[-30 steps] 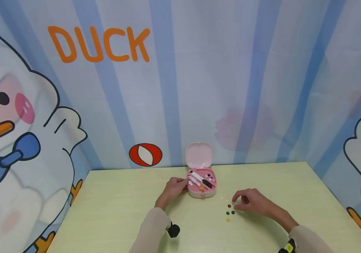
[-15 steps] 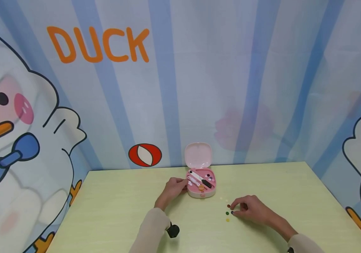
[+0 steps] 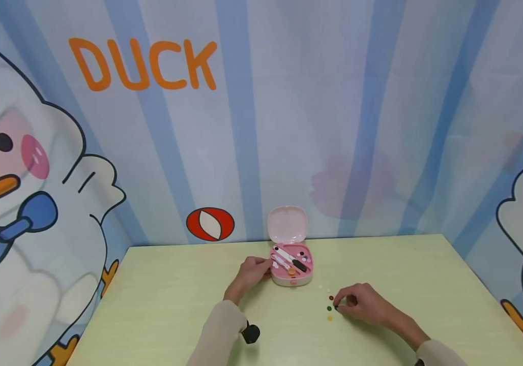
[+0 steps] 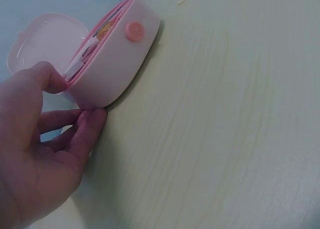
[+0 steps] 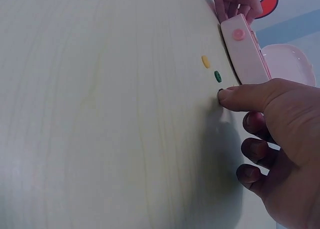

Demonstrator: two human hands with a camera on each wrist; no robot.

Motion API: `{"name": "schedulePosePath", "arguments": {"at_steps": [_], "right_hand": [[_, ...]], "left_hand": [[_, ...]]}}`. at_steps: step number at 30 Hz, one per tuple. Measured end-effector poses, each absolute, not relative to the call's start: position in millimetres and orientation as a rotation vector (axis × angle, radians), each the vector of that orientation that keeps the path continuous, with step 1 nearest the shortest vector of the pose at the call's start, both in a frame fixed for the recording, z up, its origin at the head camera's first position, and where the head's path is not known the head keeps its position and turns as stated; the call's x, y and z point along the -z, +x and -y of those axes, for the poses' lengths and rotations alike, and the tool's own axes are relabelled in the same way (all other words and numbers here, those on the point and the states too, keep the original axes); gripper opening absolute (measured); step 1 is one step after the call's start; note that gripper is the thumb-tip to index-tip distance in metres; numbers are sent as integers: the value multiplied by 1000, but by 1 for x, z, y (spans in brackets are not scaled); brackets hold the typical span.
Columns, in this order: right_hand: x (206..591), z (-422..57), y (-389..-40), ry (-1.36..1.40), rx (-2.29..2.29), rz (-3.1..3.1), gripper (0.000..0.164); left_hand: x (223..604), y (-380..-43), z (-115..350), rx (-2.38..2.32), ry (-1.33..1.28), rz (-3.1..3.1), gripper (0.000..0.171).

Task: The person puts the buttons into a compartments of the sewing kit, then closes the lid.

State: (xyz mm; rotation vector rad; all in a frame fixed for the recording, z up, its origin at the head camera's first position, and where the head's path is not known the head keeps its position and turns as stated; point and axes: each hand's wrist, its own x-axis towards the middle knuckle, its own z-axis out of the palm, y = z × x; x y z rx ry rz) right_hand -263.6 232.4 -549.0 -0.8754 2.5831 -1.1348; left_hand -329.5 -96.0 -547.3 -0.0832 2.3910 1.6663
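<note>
An open sewing kit [image 3: 291, 278] with a white and pink case stands near the table's back edge, its lid [image 3: 287, 224] tipped up behind. My left hand [image 3: 250, 274] grips the case's left side, thumb at the rim and fingers against the wall in the left wrist view. To the right, my right hand [image 3: 366, 303] pinches a small black button [image 5: 220, 94] between thumb and index finger, low over the table. The fingertips hide most of it. Beside them lie a green button [image 5: 217, 76], a yellow button [image 5: 205, 62] and a reddish-brown button [image 3: 331, 298].
Two pale buttons [image 3: 320, 286] lie between the case and the other buttons. In the case sit a white tool with a black end [image 3: 291, 258] and an orange round piece [image 3: 292, 271]. A printed curtain [image 3: 289, 127] rises behind the pale table [image 3: 174, 295].
My right hand has moved slightly down and left to the black button, and its thumb and index finger have closed on it. The left hand stays at the case.
</note>
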Motion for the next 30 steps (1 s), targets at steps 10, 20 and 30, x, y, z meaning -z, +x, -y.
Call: {"name": "schedulePosePath", "arguments": {"at_steps": [10, 20, 30], "right_hand": [[543, -231, -263, -873, 1107, -2601, 6], [542, -232, -265, -878, 1099, -2622, 10], [535, -229, -276, -946, 1102, -2692, 9]], "left_hand": [[546, -328, 96, -1669, -63, -2389, 42], [546, -329, 97, -1673, -55, -2386, 42], [546, -329, 97, -1660, -65, -2398, 42]]}}
